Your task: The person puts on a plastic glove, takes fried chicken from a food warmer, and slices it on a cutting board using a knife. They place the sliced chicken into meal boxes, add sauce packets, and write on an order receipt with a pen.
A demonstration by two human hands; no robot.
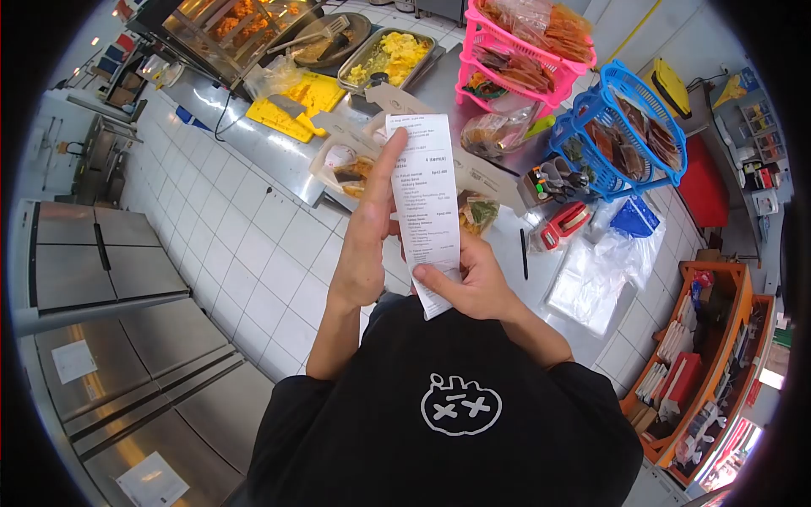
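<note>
A long printed receipt [427,194] is held upright in front of my chest. My right hand [473,283] pinches its lower end, thumb across the front and fingers behind. My left hand [363,241] is stretched out flat along the receipt's left edge, with a fingertip overlapping the paper near the top. Behind the receipt, open cardboard food boxes stand on the steel table; the left box [325,173] holds food with a wrapped item. Food with green leaves [480,213] shows to the right of the receipt, which partly hides the boxes.
A black pen [524,253], a red tape dispenser [564,226] and clear plastic bags [583,283] lie on the right. Pink [524,63] and blue baskets [621,135] hold packets. A yellow cutting board [297,106] and egg tray [389,61] are at the back; steel cabinets [135,363] stand left.
</note>
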